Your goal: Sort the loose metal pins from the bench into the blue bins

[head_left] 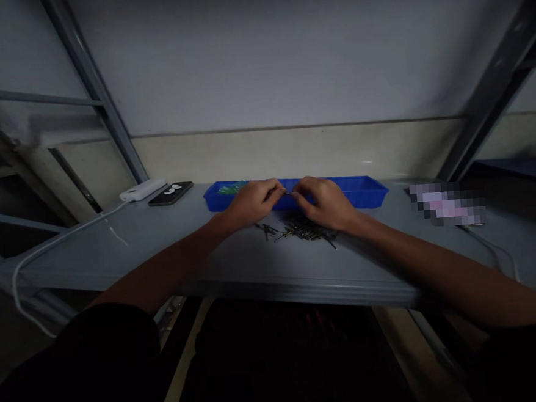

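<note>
My left hand (255, 200) and my right hand (322, 201) meet fingertip to fingertip in front of a long blue plastic tray (364, 200). Both are closed in a pinch. A small, thin, dark piece (287, 192) shows between the fingertips, too small and dim to name exactly. Just below my right hand lies a pile of thin metal pins or screws (304, 229), partly hidden by that hand. A smaller cluster of the same pieces (266, 229) lies under my left hand. Green clear plastic (233, 189) sits in the tray's left part.
Left on the grey shelf (254, 263) are a phone (171, 195) with white earbuds on it and a white power bank (142, 189) with a cable. A blurred-out flat object (447, 204) with a cable lies right. Metal uprights stand at both sides, a wall behind.
</note>
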Demonstrator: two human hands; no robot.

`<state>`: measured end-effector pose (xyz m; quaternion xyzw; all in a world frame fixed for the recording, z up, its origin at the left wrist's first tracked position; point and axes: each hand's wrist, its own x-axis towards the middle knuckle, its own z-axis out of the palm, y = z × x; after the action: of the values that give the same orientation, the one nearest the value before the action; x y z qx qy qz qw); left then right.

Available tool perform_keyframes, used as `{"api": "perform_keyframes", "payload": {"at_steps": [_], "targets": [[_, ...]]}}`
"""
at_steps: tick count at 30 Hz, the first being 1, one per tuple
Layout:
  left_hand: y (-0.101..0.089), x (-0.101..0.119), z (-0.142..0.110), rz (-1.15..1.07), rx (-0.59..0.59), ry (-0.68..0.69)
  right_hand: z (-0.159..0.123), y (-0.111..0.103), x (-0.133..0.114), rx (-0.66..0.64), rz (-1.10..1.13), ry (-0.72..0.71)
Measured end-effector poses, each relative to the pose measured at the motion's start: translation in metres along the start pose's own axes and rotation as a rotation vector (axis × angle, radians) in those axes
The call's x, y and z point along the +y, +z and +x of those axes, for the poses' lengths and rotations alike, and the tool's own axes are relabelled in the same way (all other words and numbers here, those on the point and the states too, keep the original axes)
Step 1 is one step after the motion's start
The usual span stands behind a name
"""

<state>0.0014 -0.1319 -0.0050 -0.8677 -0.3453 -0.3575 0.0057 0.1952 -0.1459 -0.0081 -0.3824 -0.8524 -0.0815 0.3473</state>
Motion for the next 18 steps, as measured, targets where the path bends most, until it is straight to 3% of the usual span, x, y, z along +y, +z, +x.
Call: {"api": "perform_keyframes", "payload": {"at_steps": [11, 18], "targets": [[0.0006, -0.0027, 0.0002, -0.036, 0.040, 0.006, 0.0006, -0.0001, 0.0020, 0.033, 0.027, 0.000], [-0.0067, 0.0016, 0.0017, 0.036, -0.074, -0.010, 0.0025, -0.0041, 0.0038, 0.059, 0.006, -0.050]]}}
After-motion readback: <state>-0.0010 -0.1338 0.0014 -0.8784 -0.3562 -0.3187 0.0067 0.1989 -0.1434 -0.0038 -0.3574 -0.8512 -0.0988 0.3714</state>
